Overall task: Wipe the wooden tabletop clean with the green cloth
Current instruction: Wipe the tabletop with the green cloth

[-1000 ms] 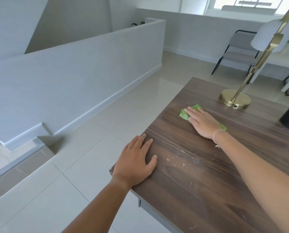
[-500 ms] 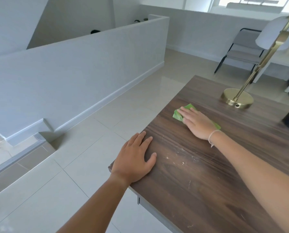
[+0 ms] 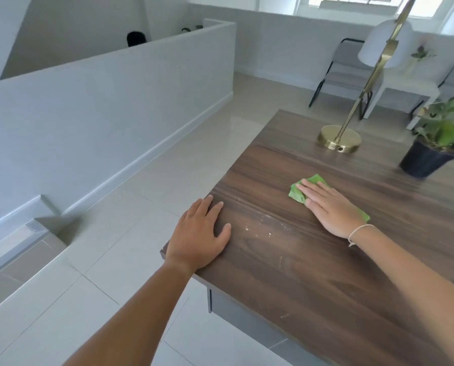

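The dark wooden tabletop [image 3: 286, 281] fills the right half of the view. My right hand [image 3: 329, 207] lies flat, palm down, on the green cloth [image 3: 297, 192], pressing it onto the wood; most of the cloth is hidden under the hand. My left hand [image 3: 199, 236] rests flat with spread fingers on the table's near left corner and holds nothing. Pale crumbs and smears [image 3: 262, 231] mark the wood between the two hands.
A brass lamp base [image 3: 339, 138] with a slanted stem stands at the back of the table. A potted plant in a black pot [image 3: 426, 161] sits at the right. The table's left edge drops to a tiled floor [image 3: 114, 260]. Chairs stand beyond.
The view has shifted, bringing the potted plant into sight. My right hand and the cloth have slid back from the left edge toward the table's middle. My left hand stays on the corner.
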`<act>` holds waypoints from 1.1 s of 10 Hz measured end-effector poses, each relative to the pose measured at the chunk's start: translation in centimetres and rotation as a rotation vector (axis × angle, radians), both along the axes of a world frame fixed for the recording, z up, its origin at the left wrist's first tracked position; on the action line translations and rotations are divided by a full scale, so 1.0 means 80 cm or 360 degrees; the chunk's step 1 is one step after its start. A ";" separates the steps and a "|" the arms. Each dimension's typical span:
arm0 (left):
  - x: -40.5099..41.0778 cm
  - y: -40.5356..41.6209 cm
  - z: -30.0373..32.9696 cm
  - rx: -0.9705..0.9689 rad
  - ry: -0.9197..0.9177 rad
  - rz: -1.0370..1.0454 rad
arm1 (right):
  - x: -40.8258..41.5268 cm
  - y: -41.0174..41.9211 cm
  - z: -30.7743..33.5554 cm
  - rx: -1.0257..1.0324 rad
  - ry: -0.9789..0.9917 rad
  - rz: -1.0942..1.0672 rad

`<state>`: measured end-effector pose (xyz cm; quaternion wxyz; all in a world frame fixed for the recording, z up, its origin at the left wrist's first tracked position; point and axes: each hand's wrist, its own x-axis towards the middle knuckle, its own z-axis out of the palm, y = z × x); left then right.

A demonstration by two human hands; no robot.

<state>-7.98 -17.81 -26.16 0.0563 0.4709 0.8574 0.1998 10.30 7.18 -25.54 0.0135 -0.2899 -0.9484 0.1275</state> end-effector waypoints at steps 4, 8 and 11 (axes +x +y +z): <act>-0.004 0.002 0.000 -0.0024 0.0032 -0.0074 | -0.034 -0.154 -0.008 0.0058 0.0040 -0.0130; 0.061 0.056 0.038 0.0122 0.0070 -0.0325 | 0.133 -0.105 0.009 -0.0089 0.0064 -0.0976; 0.144 0.130 0.007 -0.0278 0.0065 -0.0215 | 0.142 -0.098 -0.011 0.0073 0.0000 -0.0947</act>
